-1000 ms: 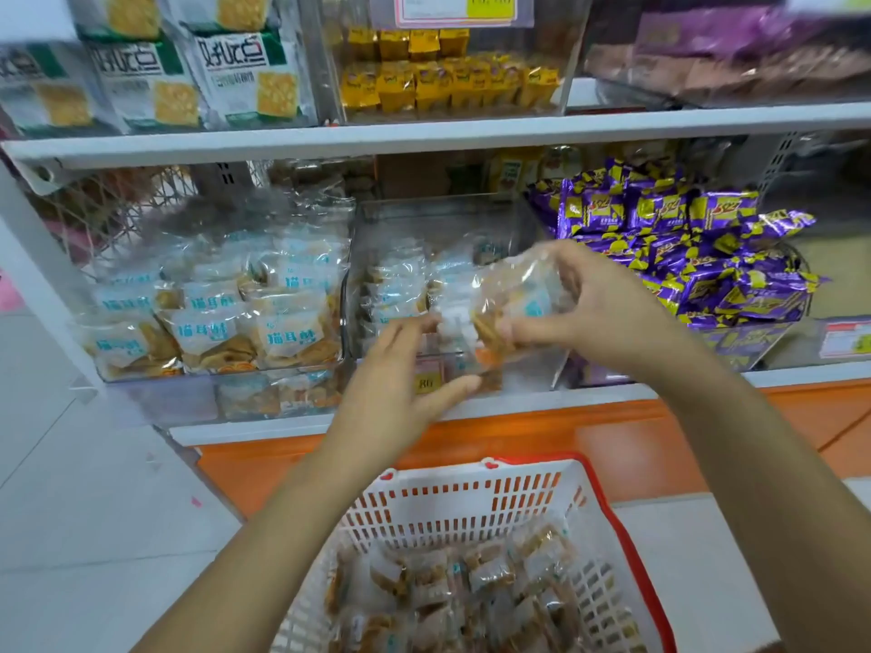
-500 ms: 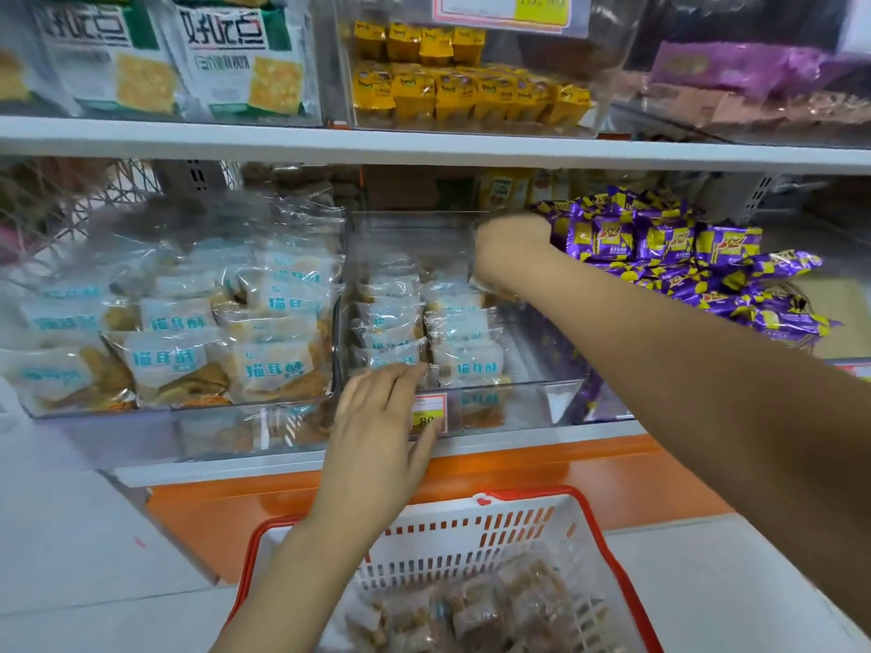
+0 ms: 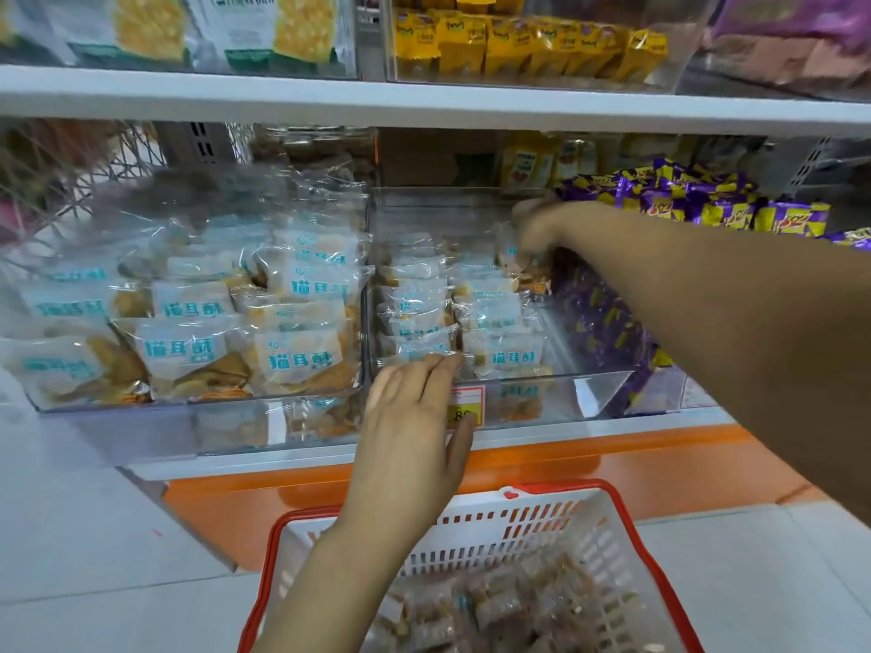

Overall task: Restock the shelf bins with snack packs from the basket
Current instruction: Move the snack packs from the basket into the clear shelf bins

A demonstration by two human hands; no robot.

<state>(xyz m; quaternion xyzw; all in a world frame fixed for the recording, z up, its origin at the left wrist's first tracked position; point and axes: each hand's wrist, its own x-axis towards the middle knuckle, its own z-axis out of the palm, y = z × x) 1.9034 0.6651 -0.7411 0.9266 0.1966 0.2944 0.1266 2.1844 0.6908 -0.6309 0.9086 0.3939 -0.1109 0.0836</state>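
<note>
R hand [image 3: 546,226] now at clear bin [image 3: 589,393] rear, pinching crinkly pack [image 3: 521,268] | L hand [image 3: 410,417] flat against it

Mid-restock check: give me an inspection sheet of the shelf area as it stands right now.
Surface: white shelf over an orange base.
Job's things: clear middle bin, part filled with rows of snack packs; basket below, holding more of them.
Clutter: left bin of larger packs; purple packs to the right; yellow packs above.
Grips: left hand flat on the middle bin's front rim; right hand, blurred, seems to pinch a snack pack at the bin's back right.
Cables: nothing seen.
Surroundings: pale tiled floor.
</note>
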